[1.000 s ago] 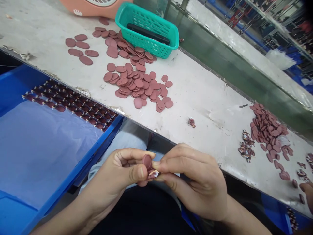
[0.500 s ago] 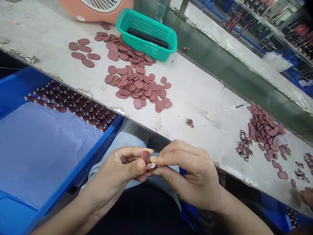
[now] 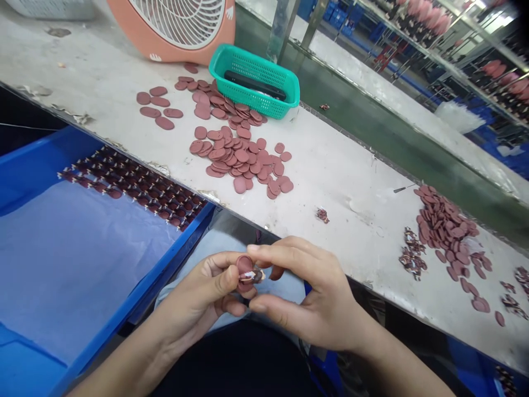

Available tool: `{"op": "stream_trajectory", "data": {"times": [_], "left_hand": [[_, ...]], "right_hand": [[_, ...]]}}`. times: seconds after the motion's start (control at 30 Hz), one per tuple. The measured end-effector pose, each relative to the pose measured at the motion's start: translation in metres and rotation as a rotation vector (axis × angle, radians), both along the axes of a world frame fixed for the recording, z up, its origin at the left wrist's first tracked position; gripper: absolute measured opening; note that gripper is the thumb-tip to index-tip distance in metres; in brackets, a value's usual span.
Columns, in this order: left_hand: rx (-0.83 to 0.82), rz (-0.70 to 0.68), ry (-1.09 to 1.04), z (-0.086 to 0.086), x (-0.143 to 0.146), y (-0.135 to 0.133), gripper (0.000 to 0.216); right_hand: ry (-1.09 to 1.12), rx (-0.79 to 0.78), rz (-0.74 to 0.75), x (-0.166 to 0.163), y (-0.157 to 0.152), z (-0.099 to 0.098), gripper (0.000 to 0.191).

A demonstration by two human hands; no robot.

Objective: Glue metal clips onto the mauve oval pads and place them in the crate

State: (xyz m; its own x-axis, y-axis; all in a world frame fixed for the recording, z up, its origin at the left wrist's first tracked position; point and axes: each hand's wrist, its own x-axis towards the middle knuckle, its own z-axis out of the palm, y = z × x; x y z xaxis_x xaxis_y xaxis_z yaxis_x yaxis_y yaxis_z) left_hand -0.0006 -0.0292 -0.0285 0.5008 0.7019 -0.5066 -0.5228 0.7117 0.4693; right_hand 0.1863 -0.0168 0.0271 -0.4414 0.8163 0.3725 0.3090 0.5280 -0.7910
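Note:
A small figure piece (image 3: 250, 276), dark brown with white and tan paint, stands against a reddish-brown oval disc (image 3: 244, 264). My left hand (image 3: 215, 284) pinches the two together between thumb and fingers, above my lap. Whether they are joined cannot be made out. Just to the right, my right hand (image 3: 312, 292) is open, thumb and fingers spread around the piece, with nothing visibly in its grasp. On the table beyond, a loose small brown part (image 3: 322, 215) lies by itself.
Oval discs (image 3: 237, 157) are heaped on the table before a green basket (image 3: 256, 102) and an orange fan (image 3: 173, 47). Another disc pile (image 3: 444, 226) lies right, beside painted parts (image 3: 412, 256) and a thin tool (image 3: 400, 189). A blue tray (image 3: 165, 259) at left holds rows of finished-looking pieces (image 3: 136, 187).
My right thumb and fingers have opened and come off the figure piece. My left hand still holds it with the disc. The camera view has shifted slightly.

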Motion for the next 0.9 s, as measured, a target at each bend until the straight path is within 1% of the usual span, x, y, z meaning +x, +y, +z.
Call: {"op": "stream_trajectory", "data": {"times": [0.03, 0.07, 0.17, 0.23, 0.37, 0.47, 0.53, 0.6, 0.67, 0.7, 0.73, 0.83, 0.87, 0.9], "left_hand": [[-0.015, 0.005, -0.017, -0.002, -0.002, 0.001, 0.032], [-0.030, 0.011, -0.027, -0.004, -0.003, 0.001, 0.031], [-0.050, 0.020, -0.050, -0.009, -0.008, 0.003, 0.033], [-0.034, 0.023, -0.075, -0.012, -0.012, 0.004, 0.034], [0.014, 0.016, -0.105, -0.015, -0.017, 0.005, 0.035], [0.024, -0.001, -0.111, -0.016, -0.020, 0.007, 0.033], [0.022, 0.005, -0.096, -0.015, -0.021, 0.010, 0.036], [0.028, 0.013, -0.065, -0.013, -0.023, 0.013, 0.045], [0.027, 0.032, -0.007, -0.012, -0.025, 0.014, 0.055], [0.023, 0.076, 0.050, -0.011, -0.026, 0.014, 0.058], [0.022, 0.149, 0.122, -0.011, -0.026, 0.013, 0.056], [0.053, 0.428, 0.327, -0.011, -0.027, 0.009, 0.037], [0.091, 0.493, 0.373, -0.011, -0.027, 0.008, 0.035], [0.134, 0.529, 0.402, -0.011, -0.027, 0.008, 0.034]], "right_hand": [[0.019, -0.003, -0.014, 0.000, 0.000, 0.000, 0.040], [0.035, -0.008, -0.031, -0.001, 0.000, -0.001, 0.040], [0.039, -0.028, -0.072, -0.004, 0.000, -0.005, 0.027], [0.037, -0.046, -0.072, -0.008, 0.001, -0.008, 0.022], [0.049, -0.103, -0.067, -0.016, 0.004, -0.014, 0.024], [0.070, -0.121, -0.056, -0.021, 0.007, -0.016, 0.021], [0.082, -0.129, -0.061, -0.024, 0.010, -0.016, 0.017], [0.092, -0.122, -0.078, -0.027, 0.012, -0.017, 0.014], [0.085, -0.061, -0.116, -0.031, 0.013, -0.019, 0.011], [0.072, -0.006, -0.148, -0.034, 0.013, -0.022, 0.010], [0.052, 0.065, -0.189, -0.038, 0.014, -0.025, 0.010], [-0.034, 0.331, -0.309, -0.049, 0.017, -0.038, 0.015], [-0.067, 0.423, -0.326, -0.053, 0.019, -0.043, 0.017], [-0.100, 0.508, -0.326, -0.056, 0.021, -0.047, 0.019]]}}
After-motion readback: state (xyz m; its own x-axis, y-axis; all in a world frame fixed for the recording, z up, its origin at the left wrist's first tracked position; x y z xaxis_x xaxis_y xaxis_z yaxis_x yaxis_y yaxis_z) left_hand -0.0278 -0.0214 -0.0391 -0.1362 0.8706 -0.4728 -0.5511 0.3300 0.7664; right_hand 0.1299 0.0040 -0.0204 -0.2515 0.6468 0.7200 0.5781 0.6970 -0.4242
